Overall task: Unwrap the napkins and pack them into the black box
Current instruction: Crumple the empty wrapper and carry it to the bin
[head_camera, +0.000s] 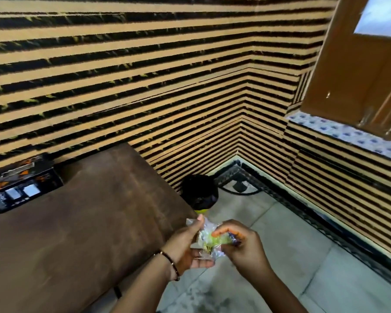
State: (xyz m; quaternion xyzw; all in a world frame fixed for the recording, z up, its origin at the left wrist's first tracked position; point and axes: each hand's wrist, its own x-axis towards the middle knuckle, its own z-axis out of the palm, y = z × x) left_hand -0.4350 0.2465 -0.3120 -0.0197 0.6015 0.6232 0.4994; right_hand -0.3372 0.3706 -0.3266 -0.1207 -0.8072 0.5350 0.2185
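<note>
Both hands — left hand (185,247), right hand (244,245) — fingers pinching the napkin wrapper (209,241) between them.

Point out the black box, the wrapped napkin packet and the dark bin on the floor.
black box (24,190): head view, on its printed top face.
napkin packet (209,241): head view, on the crinkled clear wrapper between the hands.
dark bin (199,192): head view, on its black liner.

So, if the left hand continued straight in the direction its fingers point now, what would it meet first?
Probably the black bin on the floor. The left hand, gripping the plastic wrapper, points up and away toward it, though depth is hard to judge.
</note>
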